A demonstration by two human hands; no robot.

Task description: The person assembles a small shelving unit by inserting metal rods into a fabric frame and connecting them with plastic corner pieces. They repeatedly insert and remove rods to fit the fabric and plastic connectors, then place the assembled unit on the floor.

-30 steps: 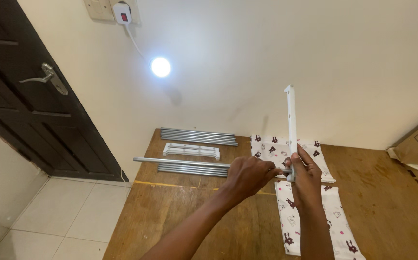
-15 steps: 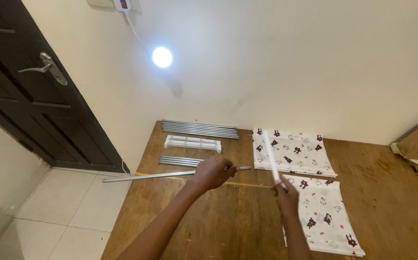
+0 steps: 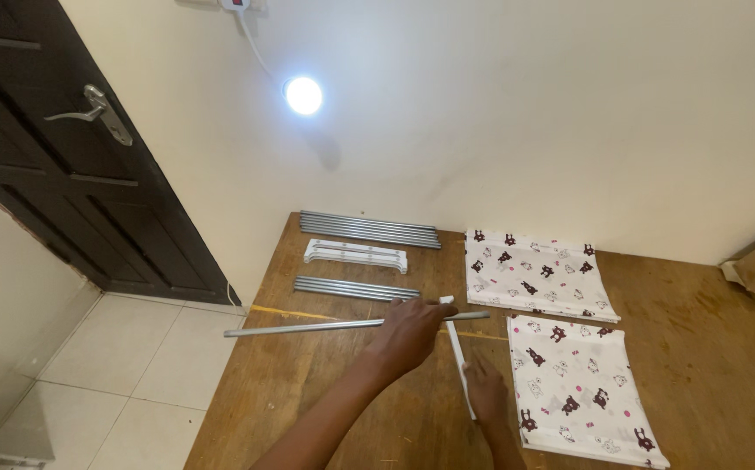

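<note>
A person leans over a wooden tabletop, the left hand closed over a long grey metal rod that lies nearly level across the boards, its free end jutting past the table's left edge over the tiled floor. The fingers wrap the rod close to its right end, where it meets a white plastic bar running toward the person. The right hand lies over the lower part of that white bar; whether its fingers are clamped round the bar or merely pressing on it cannot be told. Just beyond the hands lies a short bundle of grey rods, then a white plastic bracket piece, then a longer bundle of rods against the wall. To the right, two folded fabric panels printed with small animals lie flat, the far fabric panel near the wall and the near fabric panel just beside the right hand. A dark door stands at left, a bright bulb on the wall above.
</note>
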